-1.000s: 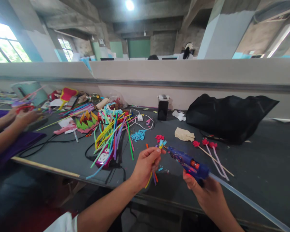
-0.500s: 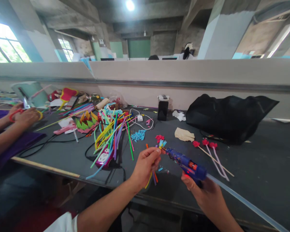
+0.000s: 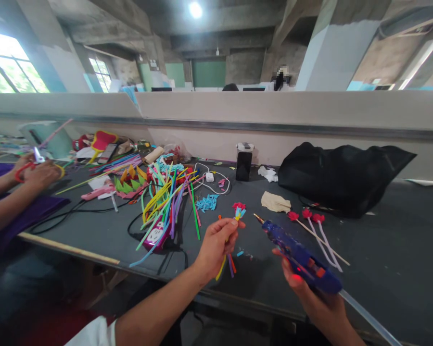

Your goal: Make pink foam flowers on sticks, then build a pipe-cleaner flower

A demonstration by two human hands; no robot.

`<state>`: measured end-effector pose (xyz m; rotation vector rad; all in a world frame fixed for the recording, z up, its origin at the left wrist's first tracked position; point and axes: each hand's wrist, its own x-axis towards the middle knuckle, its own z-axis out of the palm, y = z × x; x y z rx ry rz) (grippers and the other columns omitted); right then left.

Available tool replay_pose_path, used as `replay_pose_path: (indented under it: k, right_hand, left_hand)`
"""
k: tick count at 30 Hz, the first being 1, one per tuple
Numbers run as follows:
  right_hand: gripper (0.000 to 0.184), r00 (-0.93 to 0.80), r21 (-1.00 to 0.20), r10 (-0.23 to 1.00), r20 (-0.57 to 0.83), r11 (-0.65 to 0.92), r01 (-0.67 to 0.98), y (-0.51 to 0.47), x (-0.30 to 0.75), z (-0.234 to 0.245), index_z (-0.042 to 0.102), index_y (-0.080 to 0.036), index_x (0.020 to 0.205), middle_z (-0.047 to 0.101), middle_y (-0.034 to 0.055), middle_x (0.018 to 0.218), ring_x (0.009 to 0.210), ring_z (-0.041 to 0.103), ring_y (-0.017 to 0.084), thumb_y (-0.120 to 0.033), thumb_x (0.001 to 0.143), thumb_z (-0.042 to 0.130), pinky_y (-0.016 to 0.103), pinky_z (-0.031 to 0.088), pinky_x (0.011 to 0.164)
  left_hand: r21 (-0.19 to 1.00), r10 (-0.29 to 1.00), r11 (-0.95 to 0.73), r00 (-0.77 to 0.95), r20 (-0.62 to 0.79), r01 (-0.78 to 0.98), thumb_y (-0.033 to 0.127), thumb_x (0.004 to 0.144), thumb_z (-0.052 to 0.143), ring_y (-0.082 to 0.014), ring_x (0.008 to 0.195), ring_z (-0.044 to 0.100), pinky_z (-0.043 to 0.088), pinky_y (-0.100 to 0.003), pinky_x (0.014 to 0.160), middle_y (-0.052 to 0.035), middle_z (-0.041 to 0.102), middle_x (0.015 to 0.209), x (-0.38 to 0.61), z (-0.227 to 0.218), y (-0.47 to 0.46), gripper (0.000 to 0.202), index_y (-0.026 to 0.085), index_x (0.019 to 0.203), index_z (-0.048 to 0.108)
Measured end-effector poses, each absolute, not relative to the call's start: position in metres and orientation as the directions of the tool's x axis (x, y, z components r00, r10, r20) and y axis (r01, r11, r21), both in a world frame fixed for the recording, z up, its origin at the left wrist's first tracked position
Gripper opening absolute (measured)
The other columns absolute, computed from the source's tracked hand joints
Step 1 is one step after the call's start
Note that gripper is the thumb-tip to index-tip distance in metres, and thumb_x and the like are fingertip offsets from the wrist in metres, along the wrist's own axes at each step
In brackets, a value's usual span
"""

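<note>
My left hand (image 3: 216, 245) pinches a small flower of pipe cleaner pieces (image 3: 239, 213), light blue tips around a yellow stem. My right hand (image 3: 310, 293) is wrapped around a dark blue hot glue gun (image 3: 299, 257), with a clear glue stick (image 3: 368, 317) out of its back end. The gun's nozzle points at the flower, a short gap away. Behind the flower lie some red pieces (image 3: 238, 205), and a pile of short blue pieces (image 3: 207, 203) is to their left. Three red flowers (image 3: 306, 214) on stems rest to the right of the gun.
A heap of long coloured pipe cleaners (image 3: 166, 197) partly covers a purple power strip (image 3: 156, 235). Farther back stand a phone (image 3: 243, 166) and a black bag (image 3: 339, 178). At left, a co-worker's hands (image 3: 39, 175) hold scissors (image 3: 39, 156).
The glue gun has drawn back to the right and down, so its nozzle is off the flower. My left hand has hardly moved. The co-worker's scissors have shifted slightly.
</note>
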<state>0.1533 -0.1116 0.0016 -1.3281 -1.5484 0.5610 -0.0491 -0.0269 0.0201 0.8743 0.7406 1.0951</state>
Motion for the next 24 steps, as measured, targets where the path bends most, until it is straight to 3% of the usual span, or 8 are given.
replay_pose_path:
  k: [3, 6, 10, 14, 19, 24]
  right_hand:
    - [0.033, 0.114, -0.756, 0.893, 0.435, 0.294, 0.585, -0.100, 0.158, -0.001, 0.066, -0.023, 0.084, 0.070, 0.0048, 0.073, 0.066, 0.066, 0.023, -0.056, 0.080, 0.064, 0.031, 0.053, 0.059]
    - [0.037, 0.102, -0.599, 0.870, 0.483, 0.243, 0.763, -0.083, 0.166, -0.010, 0.063, -0.022, 0.099, 0.072, 0.0075, 0.090, 0.079, 0.069, 0.026, -0.055, 0.081, 0.063, 0.034, 0.054, 0.070]
    - [0.032, 0.007, -0.419, 0.920, 0.392, 0.171, 0.892, -0.065, 0.183, -0.030, 0.059, -0.024, 0.106, 0.072, 0.0066, 0.100, 0.087, 0.071, 0.026, -0.047, 0.084, 0.060, 0.033, 0.053, 0.070]
    - [0.030, -0.055, -0.321, 0.955, 0.291, 0.152, 0.935, -0.055, 0.195, -0.043, 0.060, -0.024, 0.101, 0.072, 0.0050, 0.095, 0.085, 0.071, 0.026, -0.047, 0.083, 0.062, 0.035, 0.051, 0.071]
    - [0.030, -0.163, -0.263, 0.964, 0.209, 0.216, 0.940, -0.050, 0.201, -0.042, 0.064, -0.024, 0.096, 0.072, 0.0050, 0.093, 0.085, 0.069, 0.026, -0.049, 0.080, 0.063, 0.036, 0.050, 0.075]
    - [0.034, -0.211, -0.337, 0.975, 0.068, 0.221, 0.915, -0.046, 0.201, -0.016, 0.067, -0.027, 0.104, 0.073, 0.0031, 0.088, 0.081, 0.069, 0.024, -0.046, 0.076, 0.066, 0.033, 0.049, 0.070]
  left_hand:
    - [0.872, 0.960, 0.199, 0.266, -0.083, -0.447, 0.041, 0.075, 0.073, -0.0022, 0.042, 0.020, 0.010, -0.022, 0.042, 0.0077, 0.035, 0.051, -0.051, 0.022, -0.024, 0.030, 0.012, 0.083, 0.070]
    - [0.876, 0.977, 0.138, 0.208, -0.045, -0.462, 0.040, 0.076, 0.072, -0.0024, 0.041, 0.021, 0.010, -0.022, 0.042, 0.0081, 0.035, 0.050, -0.058, 0.025, -0.018, 0.029, 0.012, 0.083, 0.070]
    - [0.875, 0.991, 0.037, 0.128, 0.028, -0.482, 0.036, 0.080, 0.068, -0.0029, 0.041, 0.026, 0.015, -0.021, 0.043, 0.0078, 0.037, 0.050, -0.075, 0.031, -0.006, 0.025, 0.012, 0.086, 0.070]
    - [0.869, 0.999, -0.021, 0.029, 0.041, -0.494, 0.036, 0.078, 0.069, -0.0028, 0.041, 0.028, 0.020, -0.020, 0.043, 0.0077, 0.040, 0.052, -0.093, 0.032, 0.004, 0.024, 0.013, 0.085, 0.069]
    - [0.864, 1.000, -0.028, -0.012, 0.025, -0.503, 0.039, 0.075, 0.071, -0.0026, 0.041, 0.027, 0.021, -0.019, 0.042, 0.0080, 0.040, 0.053, -0.108, 0.030, 0.005, 0.027, 0.013, 0.084, 0.068]
    - [0.875, 1.000, -0.009, 0.005, 0.013, -0.484, 0.040, 0.076, 0.071, -0.0029, 0.042, 0.028, 0.020, -0.018, 0.042, 0.0077, 0.039, 0.052, -0.117, 0.031, 0.000, 0.028, 0.013, 0.086, 0.069]
